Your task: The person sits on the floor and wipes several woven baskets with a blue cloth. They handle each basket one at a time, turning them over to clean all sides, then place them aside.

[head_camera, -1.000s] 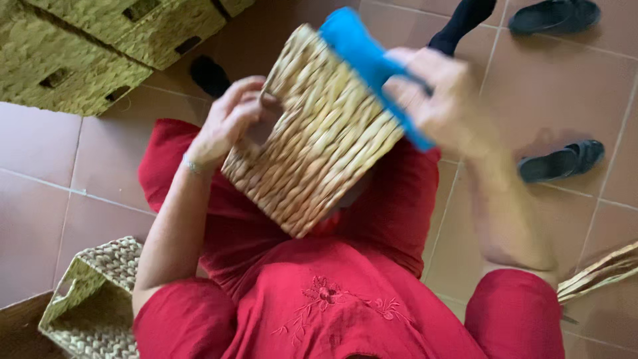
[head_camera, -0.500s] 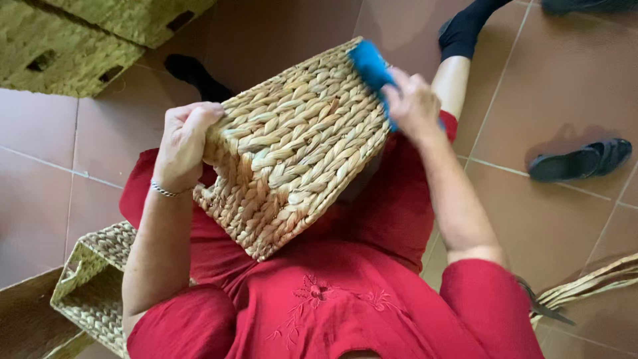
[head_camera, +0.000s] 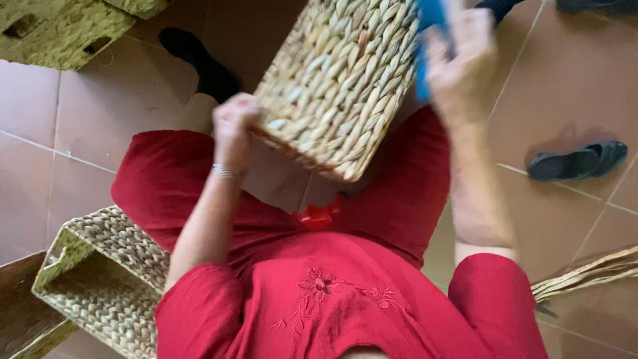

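Left of the woven basket I hold, an open-topped basket sits on the floor. My left hand clenches the held basket's lower corner above my lap. My right hand grips a blue brush against its side; brushing looks mid-way, blurred.

A woven basket of pale, braided natural fibre is held tilted above the lap, its flat side turned to the camera and one lower corner pointing down. Its lower left edge is gripped by the left hand. A bright blue cloth is pressed against its upper right side by the blurred right hand.
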